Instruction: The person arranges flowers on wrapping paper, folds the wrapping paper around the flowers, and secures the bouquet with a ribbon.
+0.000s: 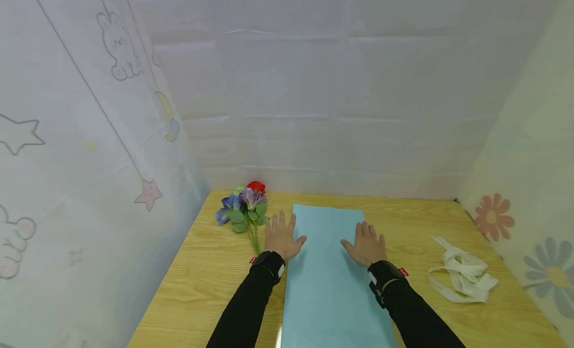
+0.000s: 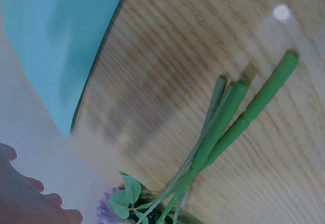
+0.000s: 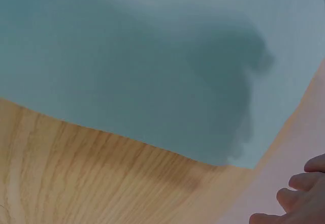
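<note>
A long light-blue sheet (image 1: 329, 288) lies lengthwise on the wooden table, running toward the head camera. Over its left edge my left hand (image 1: 282, 238) is held with fingers straight and spread, holding nothing. My right hand (image 1: 367, 246) mirrors it at the sheet's right edge, fingers extended and thumb pointing inward. Both hands cast shadows on the sheet and table in the wrist views. Just left of my left hand lies a bunch of artificial flowers (image 1: 246, 208) with red, purple and blue blooms. Its green stems (image 2: 218, 127) cross each other on the wood in the left wrist view.
A loose heap of white ribbon (image 1: 464, 275) lies on the table (image 1: 417, 218) at the right. Pale printed cloth (image 1: 314, 98) hangs behind the table's far edge and along both sides.
</note>
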